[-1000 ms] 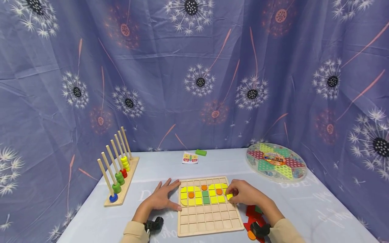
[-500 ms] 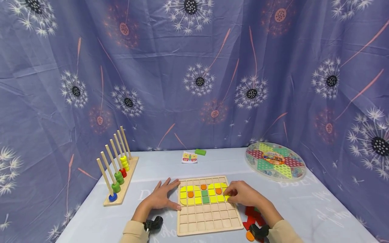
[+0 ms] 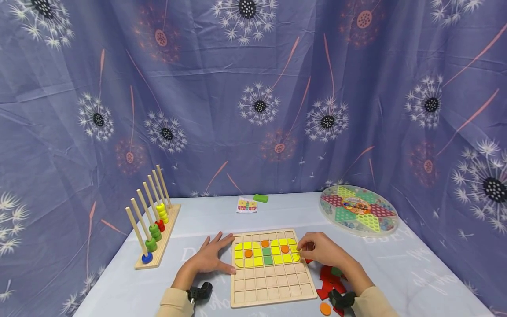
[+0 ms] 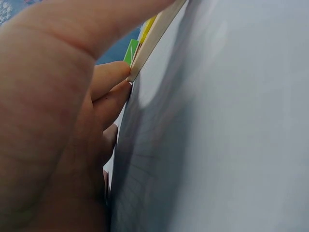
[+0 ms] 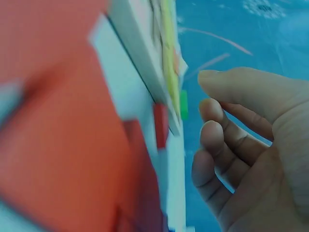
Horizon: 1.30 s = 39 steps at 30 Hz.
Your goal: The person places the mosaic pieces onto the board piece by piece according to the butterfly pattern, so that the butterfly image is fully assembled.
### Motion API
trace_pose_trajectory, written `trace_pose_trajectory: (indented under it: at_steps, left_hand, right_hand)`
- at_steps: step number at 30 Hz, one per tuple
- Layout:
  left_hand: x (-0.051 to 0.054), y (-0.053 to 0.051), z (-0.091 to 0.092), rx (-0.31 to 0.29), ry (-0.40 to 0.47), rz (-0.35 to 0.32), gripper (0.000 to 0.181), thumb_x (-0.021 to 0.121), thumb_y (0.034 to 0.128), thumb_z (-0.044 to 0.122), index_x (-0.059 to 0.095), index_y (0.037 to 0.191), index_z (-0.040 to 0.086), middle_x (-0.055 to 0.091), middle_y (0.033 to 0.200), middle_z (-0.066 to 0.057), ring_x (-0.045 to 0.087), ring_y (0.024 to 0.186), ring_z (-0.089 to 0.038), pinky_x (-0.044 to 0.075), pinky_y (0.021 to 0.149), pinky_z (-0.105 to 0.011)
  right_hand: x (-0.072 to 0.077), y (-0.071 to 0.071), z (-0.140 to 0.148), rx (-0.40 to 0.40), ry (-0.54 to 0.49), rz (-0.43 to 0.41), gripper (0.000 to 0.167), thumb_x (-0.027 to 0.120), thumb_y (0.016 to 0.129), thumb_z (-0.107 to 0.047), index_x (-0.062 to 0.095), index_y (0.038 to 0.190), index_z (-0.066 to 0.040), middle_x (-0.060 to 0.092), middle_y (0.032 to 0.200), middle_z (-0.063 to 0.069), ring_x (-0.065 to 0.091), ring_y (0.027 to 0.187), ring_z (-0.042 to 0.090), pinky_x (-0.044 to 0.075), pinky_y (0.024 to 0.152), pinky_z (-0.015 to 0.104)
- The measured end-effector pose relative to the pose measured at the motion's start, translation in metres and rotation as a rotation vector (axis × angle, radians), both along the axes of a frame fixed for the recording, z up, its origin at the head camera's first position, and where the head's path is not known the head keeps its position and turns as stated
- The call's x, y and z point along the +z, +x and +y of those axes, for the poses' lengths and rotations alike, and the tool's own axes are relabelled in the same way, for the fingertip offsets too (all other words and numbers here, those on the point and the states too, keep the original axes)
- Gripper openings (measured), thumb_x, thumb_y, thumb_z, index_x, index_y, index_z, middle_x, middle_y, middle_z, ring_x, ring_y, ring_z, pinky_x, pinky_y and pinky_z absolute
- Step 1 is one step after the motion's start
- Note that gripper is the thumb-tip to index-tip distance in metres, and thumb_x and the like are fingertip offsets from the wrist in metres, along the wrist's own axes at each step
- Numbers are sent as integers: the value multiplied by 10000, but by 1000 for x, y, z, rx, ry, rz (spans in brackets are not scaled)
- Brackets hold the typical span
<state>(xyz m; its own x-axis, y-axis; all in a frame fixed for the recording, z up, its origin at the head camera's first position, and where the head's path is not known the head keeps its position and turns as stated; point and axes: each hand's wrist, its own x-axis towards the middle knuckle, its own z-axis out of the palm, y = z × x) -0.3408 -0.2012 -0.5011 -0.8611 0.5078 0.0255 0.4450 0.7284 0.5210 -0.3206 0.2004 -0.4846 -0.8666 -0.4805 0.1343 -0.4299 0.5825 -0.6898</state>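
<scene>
Left hand [image 3: 210, 258] on the grid board [image 3: 273, 281], right hand [image 3: 321, 249] empty at its other edge

The hands are apart, with the wooden board flat on the table between them. The left hand's fingers are spread, thumb and fingertips touching the edge nearest it. The right hand's fingers curve loosely by the opposite edge, nothing between thumb and forefinger.

In the board, one cluster of yellow tiles [image 3: 257, 254] lies toward each hand, with green squares [image 3: 267, 260] between and orange discs [image 3: 265, 244] among them. Red pieces [image 3: 328, 275] lie heaped beneath the right wrist, a loose orange disc [image 3: 325, 308] nearby.

Beyond both hands are a butterfly picture card [image 3: 247, 205] and a green block [image 3: 261, 198]. Left of the left hand stands a peg rack [image 3: 164, 237] with coloured beads; beyond the right hand lies a round Chinese checkers board [image 3: 358, 211].
</scene>
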Motion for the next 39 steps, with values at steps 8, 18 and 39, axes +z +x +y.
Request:
trace_pose_trajectory:
  at_steps: [8,18,39]
  left_hand:
    - [0,-1,-1,-2,8,4,1084,801,607,633,397,1483,138,327,1535,-41,110,1433,-377,-9,1116,-605]
    - [0,2,-2,-10,14,-4,1078,787,618,644,390,1487,145,313,1541,-32,103,1434,-374,-25,1115,-604]
    - [2,2,1,-12,-1,3,1087,794,622,636,383,1488,123,318,1538,-52,112,1431,-383,-7,1115,-607]
  right_hand:
    - [3,1,29,-42,-20,-6,116,693,887,-166,721,988,-116,623,836,-41,528,699,138,498,588,271]
    - [-11,-1,27,19,76,-60,221,782,804,-244,740,1014,-188,613,898,-59,528,788,153,487,680,263]
    - [-6,4,26,-11,116,-87,214,807,764,-220,688,939,-198,565,842,-20,511,764,170,473,641,259]
